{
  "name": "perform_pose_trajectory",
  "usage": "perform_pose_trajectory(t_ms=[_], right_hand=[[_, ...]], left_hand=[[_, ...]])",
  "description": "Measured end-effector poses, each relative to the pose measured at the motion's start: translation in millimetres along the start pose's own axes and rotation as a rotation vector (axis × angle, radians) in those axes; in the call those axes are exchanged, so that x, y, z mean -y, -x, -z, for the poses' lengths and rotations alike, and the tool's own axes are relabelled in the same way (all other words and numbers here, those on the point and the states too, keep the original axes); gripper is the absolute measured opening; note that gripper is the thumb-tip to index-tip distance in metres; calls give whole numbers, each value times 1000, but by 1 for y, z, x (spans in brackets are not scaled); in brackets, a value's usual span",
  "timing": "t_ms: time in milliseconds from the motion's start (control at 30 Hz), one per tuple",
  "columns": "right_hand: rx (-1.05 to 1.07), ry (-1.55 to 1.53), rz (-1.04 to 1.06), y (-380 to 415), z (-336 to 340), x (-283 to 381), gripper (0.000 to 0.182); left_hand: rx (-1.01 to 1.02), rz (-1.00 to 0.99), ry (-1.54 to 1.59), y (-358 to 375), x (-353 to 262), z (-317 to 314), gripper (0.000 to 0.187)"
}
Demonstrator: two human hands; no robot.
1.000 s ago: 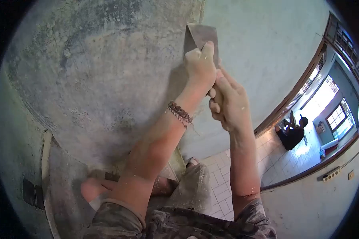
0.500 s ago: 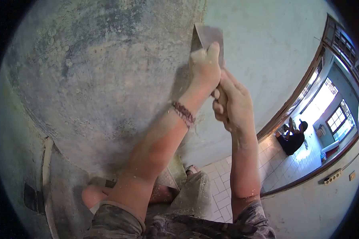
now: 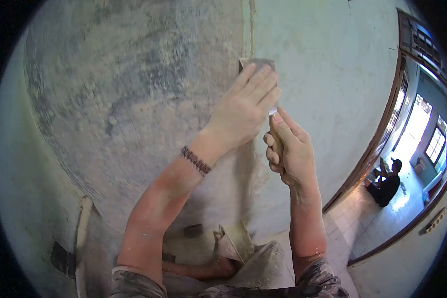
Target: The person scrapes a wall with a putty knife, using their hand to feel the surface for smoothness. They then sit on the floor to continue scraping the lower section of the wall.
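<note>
The thing in hand is a flat grey metal scraper blade w/ a wooden handle point(image 3: 260, 67), held up against the rough grey-green plastered wall point(image 3: 134, 99), right beside the vertical seam where the mottled patch meets the smoother pale paint.

Left hand point(image 3: 243, 107) lies flat over the blade face, fingers point(image 3: 256, 79) stretched out together and pressing the metal to the wall; only the blade's top edge and corner show past the fingertips. A dark beaded bracelet point(image 3: 195, 160) sits on that wrist. Right hand point(image 3: 288, 149) sits just below, fingers wrapped tight round the handle, thumb up along it toward the blade.

Handling, as a judgement: the tool looks light and stiff, thin blade prob. w/ slight flex at the edge, so pressure near the tip matters. Handle is the natural hold; the flat of the blade takes a pushing palm, but the edges could nick skin. Both hands and forearms are dusted w/ plaster powder, so grip may be a bit slippery and dry.

Below, the person's camouflage-patterned trousers point(image 3: 263, 258) and a bare foot show. Through the brown-framed doorway point(image 3: 382, 144) at right another person in dark clothes point(image 3: 387, 186) sits on the tiled floor, well apart.
</note>
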State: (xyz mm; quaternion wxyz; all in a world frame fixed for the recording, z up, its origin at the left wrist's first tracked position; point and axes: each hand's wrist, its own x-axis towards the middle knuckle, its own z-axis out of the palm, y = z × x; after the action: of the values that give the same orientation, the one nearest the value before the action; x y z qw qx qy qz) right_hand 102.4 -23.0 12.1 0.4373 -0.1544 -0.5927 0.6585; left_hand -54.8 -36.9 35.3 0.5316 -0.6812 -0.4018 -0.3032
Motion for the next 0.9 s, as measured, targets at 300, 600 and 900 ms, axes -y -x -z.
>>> perform_pose_trajectory(t_ms=[300, 600, 900], right_hand=[[318, -645, -22, -4, 29, -14, 51], [290, -560, -128, -5, 23, 8, 51], [183, -442, -140, -10, 23, 23, 46]], left_hand=[[-37, -115, -67, -11, 11, -37, 39], [-96, -89, -14, -19, 15, -36, 38], [-103, -101, 28, -33, 26, -32, 35]])
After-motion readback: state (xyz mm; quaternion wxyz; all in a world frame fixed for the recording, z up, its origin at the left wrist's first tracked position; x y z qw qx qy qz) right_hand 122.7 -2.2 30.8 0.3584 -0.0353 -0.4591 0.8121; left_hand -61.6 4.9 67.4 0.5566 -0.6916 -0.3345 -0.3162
